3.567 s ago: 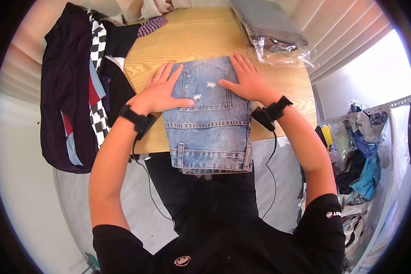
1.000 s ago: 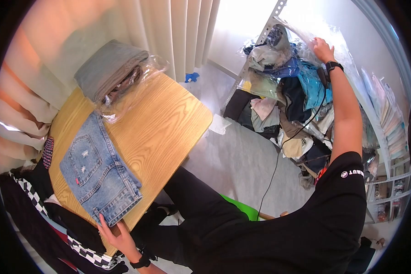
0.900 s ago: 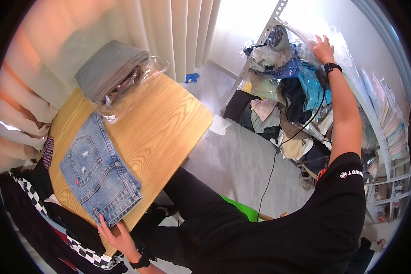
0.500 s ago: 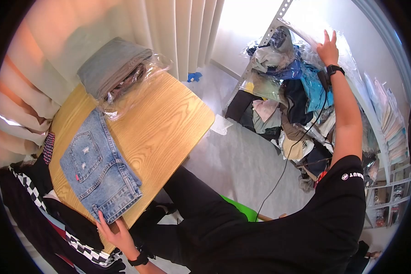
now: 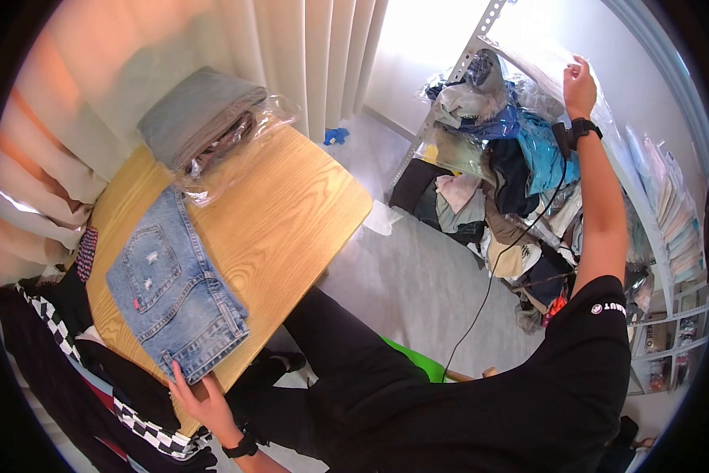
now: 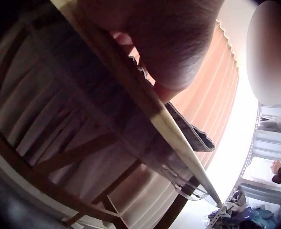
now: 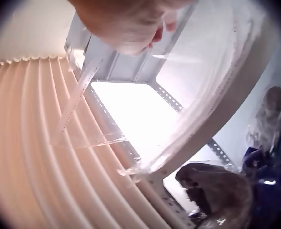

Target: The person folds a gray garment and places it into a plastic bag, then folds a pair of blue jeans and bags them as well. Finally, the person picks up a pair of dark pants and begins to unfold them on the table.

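Note:
A folded pair of light-blue jeans [image 5: 173, 284] with a frayed back pocket lies on the wooden table [image 5: 291, 197]. My left hand [image 5: 207, 408] rests at its waistband corner by the table edge, fingers extended over the denim. The left wrist view shows that hand [image 6: 174, 47] from below, beside the tabletop edge. Far to the right, my right hand [image 5: 580, 91] is raised over a shelf of clear plastic bags [image 5: 537, 61]. Its fingers are curled, pinching the lifted film of a clear plastic bag [image 7: 78, 102] in the right wrist view; the fingertips are partly hidden.
Bagged grey folded clothes [image 5: 204, 118] sit at the table's back corner. Dark garments with a checkered strip [image 5: 51, 323] hang over the left side. Bagged and loose clothes [image 5: 488, 189] fill the rack below the shelf. A cable [image 5: 492, 276] trails from the right wrist.
Both hands have left the jeans' middle; the body has turned right. My left hand stays at the waistband. Over the last half second the right hand's spread fingers have curled, and it has shifted slightly right.

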Demonstrator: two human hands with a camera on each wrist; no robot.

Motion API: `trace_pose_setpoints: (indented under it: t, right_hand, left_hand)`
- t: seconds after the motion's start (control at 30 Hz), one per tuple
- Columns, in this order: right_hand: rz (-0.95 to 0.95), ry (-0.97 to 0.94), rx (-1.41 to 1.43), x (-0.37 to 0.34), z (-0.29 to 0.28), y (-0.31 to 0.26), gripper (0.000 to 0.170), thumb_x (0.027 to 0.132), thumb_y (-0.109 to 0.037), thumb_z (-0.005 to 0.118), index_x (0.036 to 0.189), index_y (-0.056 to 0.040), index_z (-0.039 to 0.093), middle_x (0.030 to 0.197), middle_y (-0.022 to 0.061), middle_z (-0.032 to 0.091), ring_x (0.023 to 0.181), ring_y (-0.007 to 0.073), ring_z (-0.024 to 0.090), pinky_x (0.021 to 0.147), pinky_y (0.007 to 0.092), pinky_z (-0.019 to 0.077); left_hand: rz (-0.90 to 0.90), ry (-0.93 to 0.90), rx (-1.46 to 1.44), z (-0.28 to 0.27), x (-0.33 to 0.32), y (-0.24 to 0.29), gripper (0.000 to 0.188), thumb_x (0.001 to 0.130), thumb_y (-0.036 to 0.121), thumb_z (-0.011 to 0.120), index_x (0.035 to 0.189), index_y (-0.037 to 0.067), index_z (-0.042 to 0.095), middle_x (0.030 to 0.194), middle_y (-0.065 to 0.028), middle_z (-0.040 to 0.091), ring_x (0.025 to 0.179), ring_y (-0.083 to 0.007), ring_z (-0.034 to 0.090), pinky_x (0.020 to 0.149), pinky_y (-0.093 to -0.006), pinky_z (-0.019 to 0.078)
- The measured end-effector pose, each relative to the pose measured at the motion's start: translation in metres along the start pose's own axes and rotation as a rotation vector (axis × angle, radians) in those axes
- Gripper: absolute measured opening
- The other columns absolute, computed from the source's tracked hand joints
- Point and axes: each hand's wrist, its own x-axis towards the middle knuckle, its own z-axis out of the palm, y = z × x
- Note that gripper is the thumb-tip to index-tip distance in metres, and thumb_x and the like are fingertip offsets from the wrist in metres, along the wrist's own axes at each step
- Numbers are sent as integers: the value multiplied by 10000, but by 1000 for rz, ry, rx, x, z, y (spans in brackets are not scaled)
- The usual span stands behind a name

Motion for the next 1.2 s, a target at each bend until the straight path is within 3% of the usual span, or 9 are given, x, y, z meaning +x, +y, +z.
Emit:
trace_pose_setpoints:
  t: [0.3,0.4,0.5,0.63,0.73,0.8,0.97,1.07,1.2]
  right_hand:
    - [182,554,372,-51,-78,-20,255,913,-185,593,1101,-21,649,1061,118,644,1014,220,593,922,347,446]
    - [-165,416,111,-109,-138,-87,226,953,-120,537,1132,-9,619,1100,127,621,1034,250,585,927,344,445]
    - [-547,373,230,-156,-167,-142,226,945,-59,508,1150,17,565,1135,158,601,1068,319,570,1094,498,326]
    - [-622,155,651,-230,-191,-252,214,894,-127,482,1074,-59,577,1058,123,521,996,327,567,1124,624,182]
    - [-795,-138,883,-253,-214,-349,126,853,-106,543,946,-111,627,988,72,480,910,256,560,1115,615,167]
    - [-868,-192,1119,-266,-212,-399,291,649,-20,663,903,-160,690,881,-5,498,868,210,567,1147,579,118]
    - [-966,-309,1377,-285,-201,-493,267,655,-23,668,895,-132,703,901,0,541,849,194,568,1136,539,210]
    - [-1083,-652,1220,-297,-192,-516,433,715,3,627,1133,-111,630,1115,60,549,1067,223,534,1118,549,225]
    - [-1044,-690,1167,-310,-197,-507,395,740,-8,631,1123,-106,617,1264,95,496,1195,276,475,1112,537,239]
  left_hand:
    - [-11,12,15,1,-2,-1,488,835,49,634,1310,34,525,1331,-231,487,1234,-396,451,1047,-437,320]
    - [27,72,-94,2,1,5,459,766,16,672,1215,11,572,1199,-208,569,1128,-385,520,976,-431,390]
    - [-1,79,-170,0,6,14,445,721,18,687,1158,27,604,1126,-204,585,1034,-376,566,894,-416,449]
    - [41,138,-70,3,4,6,432,695,35,704,1120,41,630,1128,-209,587,1008,-377,574,882,-410,459]
    - [86,175,-59,5,4,3,425,654,70,732,1072,53,654,1107,-205,605,980,-375,586,858,-418,475]
    - [69,181,-66,3,2,3,429,644,71,732,1066,54,655,1104,-203,607,979,-375,589,853,-420,477]
    - [71,194,-72,-1,-11,11,395,617,76,728,1006,56,658,1100,-188,617,966,-362,600,836,-413,485]
    - [73,214,-46,-9,-27,23,386,619,77,732,997,44,658,1106,-192,616,973,-366,602,845,-405,486]
    - [20,143,-53,-16,-51,30,423,634,88,745,1042,43,645,1195,-215,563,1072,-384,554,901,-424,458]
